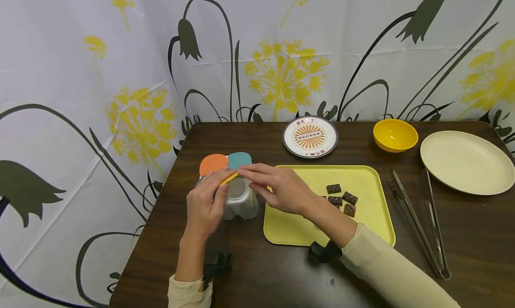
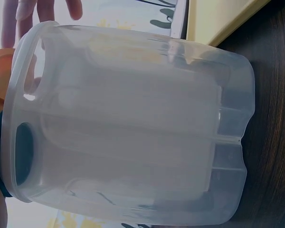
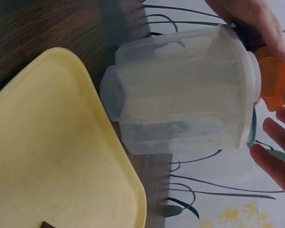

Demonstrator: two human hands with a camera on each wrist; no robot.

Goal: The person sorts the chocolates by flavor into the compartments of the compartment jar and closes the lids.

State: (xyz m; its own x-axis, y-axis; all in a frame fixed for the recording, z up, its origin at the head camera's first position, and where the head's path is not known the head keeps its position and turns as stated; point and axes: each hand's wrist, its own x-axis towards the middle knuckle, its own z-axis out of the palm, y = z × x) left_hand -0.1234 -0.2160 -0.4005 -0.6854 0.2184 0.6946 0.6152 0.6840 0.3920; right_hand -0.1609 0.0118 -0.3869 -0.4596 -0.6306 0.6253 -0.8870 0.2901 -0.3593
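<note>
A translucent plastic container (image 1: 241, 207) with a segmented top stands on the left of the table, beside the tray. Its orange lid (image 1: 213, 164) and teal lid (image 1: 239, 159) lie flat, while a yellow-orange flip lid (image 3: 271, 78) is raised over an uncovered opening. My left hand (image 1: 206, 205) pinches that raised lid between thumb and fingers. From the other side, my right hand (image 1: 279, 185) reaches over with fingers extended, its fingertips right at the lid's edge. Through the container's clear wall (image 2: 133, 123) no contents show.
A yellow tray (image 1: 281, 227) holds several dark chocolates (image 1: 334, 189), partly hidden by my right arm. Behind it lies a patterned plate (image 1: 310, 137). Toward the right are a yellow bowl (image 1: 395, 136), a cream oval plate (image 1: 466, 162) and metal tongs (image 1: 418, 227). A flowered curtain hangs behind.
</note>
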